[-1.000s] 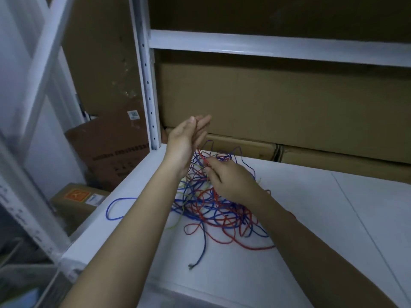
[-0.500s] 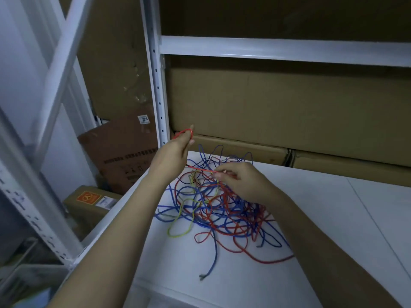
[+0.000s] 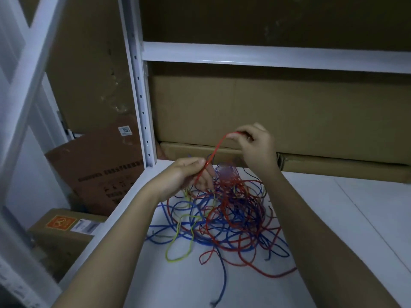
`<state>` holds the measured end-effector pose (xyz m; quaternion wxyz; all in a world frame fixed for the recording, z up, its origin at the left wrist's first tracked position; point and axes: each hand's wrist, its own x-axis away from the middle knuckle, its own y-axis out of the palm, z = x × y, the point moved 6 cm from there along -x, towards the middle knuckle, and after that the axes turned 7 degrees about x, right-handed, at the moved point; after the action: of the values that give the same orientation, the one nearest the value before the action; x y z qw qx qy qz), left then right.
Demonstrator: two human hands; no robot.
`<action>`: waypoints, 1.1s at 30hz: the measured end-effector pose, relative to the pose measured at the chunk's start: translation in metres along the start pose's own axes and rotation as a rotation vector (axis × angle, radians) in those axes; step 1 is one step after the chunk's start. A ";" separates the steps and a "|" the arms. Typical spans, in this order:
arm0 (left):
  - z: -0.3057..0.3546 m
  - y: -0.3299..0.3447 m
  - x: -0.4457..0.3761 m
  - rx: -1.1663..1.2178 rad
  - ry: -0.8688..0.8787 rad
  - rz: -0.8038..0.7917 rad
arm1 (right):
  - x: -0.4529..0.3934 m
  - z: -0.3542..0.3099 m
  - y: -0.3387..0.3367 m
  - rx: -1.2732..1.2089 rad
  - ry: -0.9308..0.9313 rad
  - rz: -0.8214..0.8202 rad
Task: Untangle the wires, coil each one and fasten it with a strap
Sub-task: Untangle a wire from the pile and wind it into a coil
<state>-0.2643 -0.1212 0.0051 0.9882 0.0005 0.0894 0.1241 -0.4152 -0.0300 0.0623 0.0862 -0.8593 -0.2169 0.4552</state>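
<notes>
Pinching one red wire (image 3: 216, 150), the right hand (image 3: 258, 145) lifts it above the tangled wires (image 3: 224, 214), seemingly to draw it free, while the left hand (image 3: 189, 174) grips the same wire lower down. The tangle lies near the back left corner of a white shelf (image 3: 355, 230), against cardboard boxes (image 3: 266, 107); more boxes sit beyond the shelf's left edge.
</notes>
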 end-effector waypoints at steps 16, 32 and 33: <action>0.027 -0.040 -0.045 0.670 0.357 0.445 | 0.061 0.003 0.081 0.473 -0.128 -0.483; 0.027 -0.031 -0.067 -0.982 0.224 0.275 | -0.002 -0.002 0.021 0.367 -0.054 -0.286; 0.028 -0.032 -0.066 -1.013 0.208 0.251 | -0.006 0.002 0.017 0.342 -0.029 -0.288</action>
<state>-0.3141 -0.1674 0.0437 0.8281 -0.4783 0.1151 0.2686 -0.4145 -0.0484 0.0597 0.2916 -0.7857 -0.2585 0.4804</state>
